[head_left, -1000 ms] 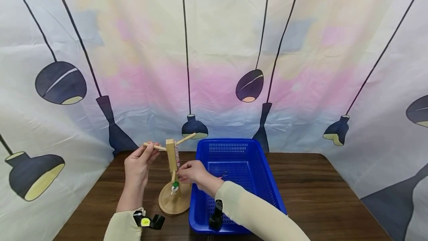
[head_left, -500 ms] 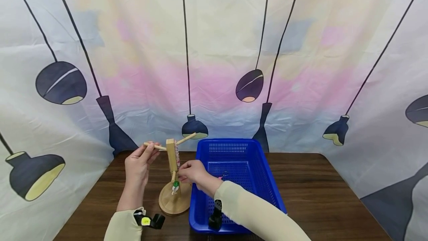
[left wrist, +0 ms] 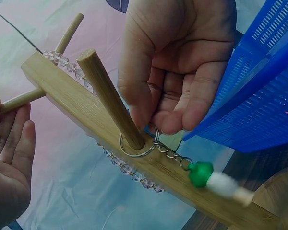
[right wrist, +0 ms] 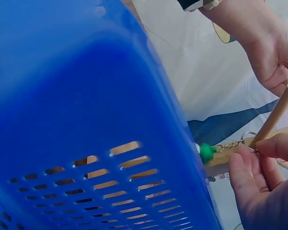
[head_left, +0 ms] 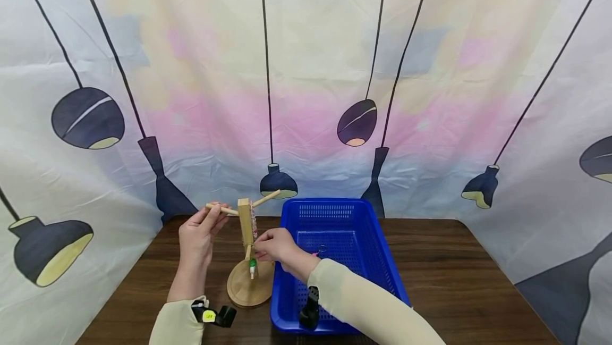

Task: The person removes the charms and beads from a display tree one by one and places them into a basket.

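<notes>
A wooden stand (head_left: 246, 223) with pegs and a round base holds the work in front of me. With thumb and fingers my left hand (head_left: 197, 236) grips its upper left peg (left wrist: 24, 101). My right hand (head_left: 276, 246) pinches the metal ring of a keychain (left wrist: 201, 175); the ring loops around the lower, near peg (left wrist: 105, 96) close to the post. From its short chain hang a green bead and a white piece, blurred in the left wrist view. A string of clear pinkish beads (left wrist: 77, 73) lies along the post, seen on both its sides.
Right beside the stand sits a blue perforated basket (head_left: 392, 276), under my right forearm. A small pink item with a metal ring (head_left: 321, 250) lies inside it. The dark wooden table (head_left: 459, 276) ends at a printed curtain (head_left: 306, 68).
The green and white pendant has swung and turned, now hanging straighter below the lower peg. Both hands stay almost where they were.
</notes>
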Tool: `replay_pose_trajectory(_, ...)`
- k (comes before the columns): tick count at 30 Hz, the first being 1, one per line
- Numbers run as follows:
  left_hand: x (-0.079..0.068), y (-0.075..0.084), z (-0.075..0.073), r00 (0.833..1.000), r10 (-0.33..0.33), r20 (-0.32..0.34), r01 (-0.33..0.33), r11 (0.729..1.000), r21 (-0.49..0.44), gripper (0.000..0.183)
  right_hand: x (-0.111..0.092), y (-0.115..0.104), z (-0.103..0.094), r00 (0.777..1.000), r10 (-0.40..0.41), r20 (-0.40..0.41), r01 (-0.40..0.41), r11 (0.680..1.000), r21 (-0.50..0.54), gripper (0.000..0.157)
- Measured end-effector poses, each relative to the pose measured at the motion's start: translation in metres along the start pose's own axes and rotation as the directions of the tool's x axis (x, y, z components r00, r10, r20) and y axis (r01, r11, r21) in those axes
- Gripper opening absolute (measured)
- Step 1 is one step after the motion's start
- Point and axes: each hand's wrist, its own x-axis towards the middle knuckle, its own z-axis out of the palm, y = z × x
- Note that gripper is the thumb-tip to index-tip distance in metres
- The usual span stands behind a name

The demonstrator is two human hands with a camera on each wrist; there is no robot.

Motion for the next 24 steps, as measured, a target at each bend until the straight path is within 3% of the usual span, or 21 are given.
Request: replay_pose_trajectory(24,0.001,-0.001,0.001,1.000,0.017,-0.001,-0.017,1.000,0.007,0.022,-0.015,-0.008,-0.007,0.999,0.007,0.048,-0.008,1.000,0.017,0.008)
